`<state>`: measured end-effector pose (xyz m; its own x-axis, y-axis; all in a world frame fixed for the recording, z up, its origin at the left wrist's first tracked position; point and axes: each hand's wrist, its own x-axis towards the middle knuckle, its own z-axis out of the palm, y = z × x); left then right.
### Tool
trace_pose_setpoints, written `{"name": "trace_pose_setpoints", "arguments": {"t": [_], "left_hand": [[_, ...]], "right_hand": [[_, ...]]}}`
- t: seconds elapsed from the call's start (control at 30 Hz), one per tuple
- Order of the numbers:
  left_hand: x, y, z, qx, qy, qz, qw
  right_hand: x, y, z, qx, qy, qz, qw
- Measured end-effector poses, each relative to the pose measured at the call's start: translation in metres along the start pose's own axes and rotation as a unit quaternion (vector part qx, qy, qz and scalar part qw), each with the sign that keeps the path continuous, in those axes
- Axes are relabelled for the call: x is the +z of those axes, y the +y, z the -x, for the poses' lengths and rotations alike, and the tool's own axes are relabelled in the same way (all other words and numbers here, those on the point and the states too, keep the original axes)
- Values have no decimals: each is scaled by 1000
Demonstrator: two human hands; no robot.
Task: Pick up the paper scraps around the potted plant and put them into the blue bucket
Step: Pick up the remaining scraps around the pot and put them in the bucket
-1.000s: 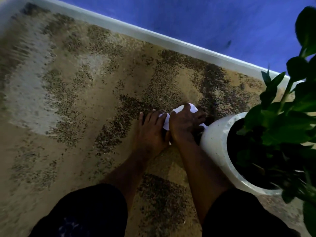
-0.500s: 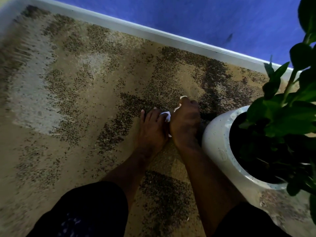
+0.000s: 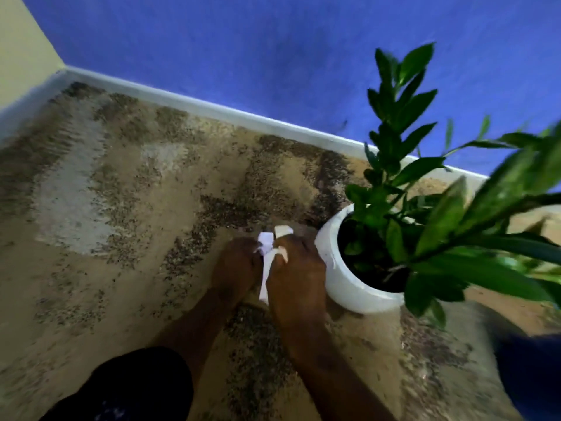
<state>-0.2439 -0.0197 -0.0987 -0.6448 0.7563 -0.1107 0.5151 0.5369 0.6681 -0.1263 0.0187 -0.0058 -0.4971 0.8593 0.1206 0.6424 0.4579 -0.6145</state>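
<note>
The left hand and right hand grip crumpled white paper scraps between them, low over the speckled tan floor

The left hand curls its fingers round the bundle from 9 o'clock and the right hand pinches it from 3 o'clock, thumb on top; paper sticks out past the knuckles at 12 o'clock and trails down between the wrists toward 6 o'clock. At 3 o'clock, just beside the right hand, stands a round glossy white pot holding a green leafy plant, its blurred leaves spreading toward 1 and 3 o'clock. A white skirting board and a blue painted wall run across at 12 o'clock, a pale yellow wall at 10 o'clock, and a black-clad knee shows at 7 o'clock
</note>
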Motion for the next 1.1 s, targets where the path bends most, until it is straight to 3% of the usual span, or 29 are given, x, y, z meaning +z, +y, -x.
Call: {"name": "trace_pose_setpoints", "arguments": {"t": [0.1, 0.17, 0.3, 0.4, 0.47, 0.63, 0.77, 0.93, 1.1], "left_hand": [[-5, 0, 17, 65, -99, -74, 990], [-9, 5, 17, 54, -96, -52, 993], [-8, 12, 5, 34, -62, -50, 996], [-4, 20, -4, 15, -113, -145, 983], [0, 23, -9, 47, -153, -213, 964], [7, 20, -8, 77, -178, -316, 929], [11, 24, -2, 92, -142, -303, 938], [18, 28, 8, 99, -74, -208, 970], [15, 30, 15, 33, -42, -113, 992]], "right_hand": [[-28, -9, 36, -15, 11, -48, 999], [-36, -7, 48, -26, 54, -15, 998], [-46, 12, 64, 23, 48, -57, 997], [-54, 21, 66, 56, 26, -91, 994], [-56, 27, 66, 60, 28, -89, 994], [-59, 28, 66, 54, 28, -85, 995], [-57, 28, 66, 53, 15, -69, 996], [-58, 33, 66, 48, 1, -42, 998], [-65, 40, 67, 57, -4, -42, 997]]}}
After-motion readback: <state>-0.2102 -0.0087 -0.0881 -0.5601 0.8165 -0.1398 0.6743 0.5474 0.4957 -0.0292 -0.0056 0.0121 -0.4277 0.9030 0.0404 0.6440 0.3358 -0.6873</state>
